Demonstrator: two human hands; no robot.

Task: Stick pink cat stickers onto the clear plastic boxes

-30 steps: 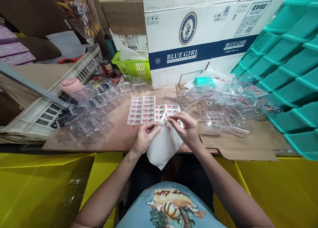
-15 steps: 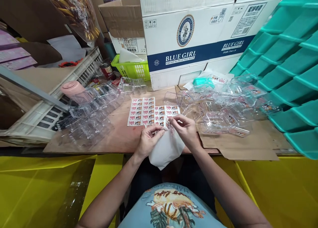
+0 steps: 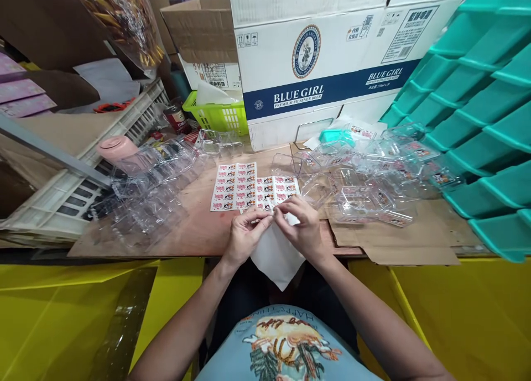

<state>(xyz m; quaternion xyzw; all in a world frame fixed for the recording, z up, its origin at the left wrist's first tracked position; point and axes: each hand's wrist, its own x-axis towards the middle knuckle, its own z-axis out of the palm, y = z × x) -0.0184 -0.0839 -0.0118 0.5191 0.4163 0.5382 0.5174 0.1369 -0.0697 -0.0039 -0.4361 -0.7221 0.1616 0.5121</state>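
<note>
The left hand (image 3: 248, 234) is pinching the upper edge of a white sheet (image 3: 276, 259) between thumb and fingers; the right hand (image 3: 301, 223) is meeting it there, fingertips nearly touching the left's, though I cannot tell whether its thumb and fingers are closing on the paper or on something smaller; the sheet is hanging below both hands, past the table's near edge, its blank side showing.

Just beyond the hands, two sticker sheets are lying flat on the table (image 3: 186, 226); the left sticker sheet (image 3: 234, 186) is showing its rows of pink print and small cartoon figures in full, while the right sticker sheet (image 3: 277, 190) is disappearing partly behind the fingers.

To the left, clear plastic boxes (image 3: 145, 204) are lying in a heap, a pink container (image 3: 118, 149) standing behind them; to the right, more clear boxes (image 3: 357, 198) are crowding together, several bearing stickers, and flat cardboard (image 3: 406, 243) is covering the tabletop before them.

Farther back, a lime-green basket (image 3: 232, 105) is sitting beside a white BLUE GIRL carton (image 3: 332, 49); teal trays (image 3: 464, 121) are rising in stacks at the far right.
</note>
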